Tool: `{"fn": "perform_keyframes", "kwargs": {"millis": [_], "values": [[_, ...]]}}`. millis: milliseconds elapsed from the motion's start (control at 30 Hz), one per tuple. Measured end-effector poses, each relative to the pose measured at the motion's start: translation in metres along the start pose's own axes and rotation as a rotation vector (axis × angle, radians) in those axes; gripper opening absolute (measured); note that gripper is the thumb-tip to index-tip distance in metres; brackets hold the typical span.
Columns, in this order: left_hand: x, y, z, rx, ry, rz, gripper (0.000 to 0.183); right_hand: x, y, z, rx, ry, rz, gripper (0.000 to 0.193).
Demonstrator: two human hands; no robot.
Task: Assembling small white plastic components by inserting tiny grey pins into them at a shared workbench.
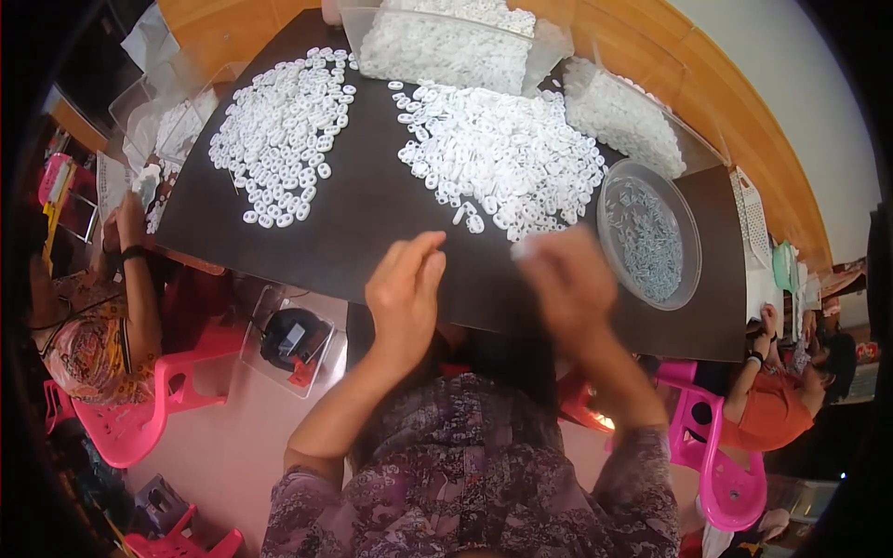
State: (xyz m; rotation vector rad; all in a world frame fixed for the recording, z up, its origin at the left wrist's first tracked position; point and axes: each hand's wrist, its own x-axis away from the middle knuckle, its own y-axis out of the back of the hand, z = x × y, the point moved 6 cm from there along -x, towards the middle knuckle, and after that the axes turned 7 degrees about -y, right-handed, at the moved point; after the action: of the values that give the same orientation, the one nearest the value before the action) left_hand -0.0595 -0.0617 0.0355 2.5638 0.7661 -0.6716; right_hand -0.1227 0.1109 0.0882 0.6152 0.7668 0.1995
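My left hand (405, 293) hovers above the near part of the dark table, fingers curled toward the thumb; whatever lies inside is hidden. Across from it, my right hand (572, 284) is smeared by motion, its fingers closed with a small white plastic piece (524, 249) at the tips. Just beyond the hands spreads a large heap of small white plastic pieces (507, 149). Farther left lies a second pile of white oval pieces with holes (284, 130). Beside my right hand sits a round clear dish (690, 265) of small grey screws (646, 237).
Clear bins of white parts, one at the back (446, 56) and one at the back right (623, 112), border the dark table (363, 200). Other people sit at left (102, 325) and right (777, 400) on pink chairs (730, 484). A white perforated basket (752, 219) stands past the dish.
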Motion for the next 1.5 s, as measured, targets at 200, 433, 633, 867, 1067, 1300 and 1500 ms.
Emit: {"fn": "perform_keyframes", "kwargs": {"millis": [200, 433, 633, 867, 1067, 1300, 1500], "values": [[-0.036, -0.03, 0.006, -0.446, -0.271, 0.148, 0.018, -0.085, 0.093, -0.075, 0.094, -0.188, -0.335, 0.02], [-0.038, -0.032, 0.013, -0.538, -0.347, 0.152, 0.006, -0.153, 0.127, -0.159, 0.728, -0.047, -0.283, 0.018], [-0.056, -0.037, 0.011, -0.496, -0.394, 0.187, 0.006, -0.177, 0.115, -0.18, 0.941, 0.007, -0.152, 0.016], [-0.06, -0.072, 0.011, -0.672, -0.452, 0.387, 0.005, -0.191, 0.12, -0.172, 0.882, -0.132, -0.214, 0.015], [-0.068, -0.085, 0.014, -0.799, -0.41, 0.544, 0.01, -0.13, 0.117, -0.129, 0.566, -0.01, -0.281, 0.015], [-0.076, -0.084, 0.021, -0.69, -0.351, 0.599, 0.006, -0.047, 0.12, -0.14, 0.401, -0.207, 0.034, 0.01], [-0.077, -0.069, -0.004, -0.353, -0.314, 0.483, 0.005, -0.004, 0.099, -0.158, 0.442, -0.136, 0.328, 0.009]]}}
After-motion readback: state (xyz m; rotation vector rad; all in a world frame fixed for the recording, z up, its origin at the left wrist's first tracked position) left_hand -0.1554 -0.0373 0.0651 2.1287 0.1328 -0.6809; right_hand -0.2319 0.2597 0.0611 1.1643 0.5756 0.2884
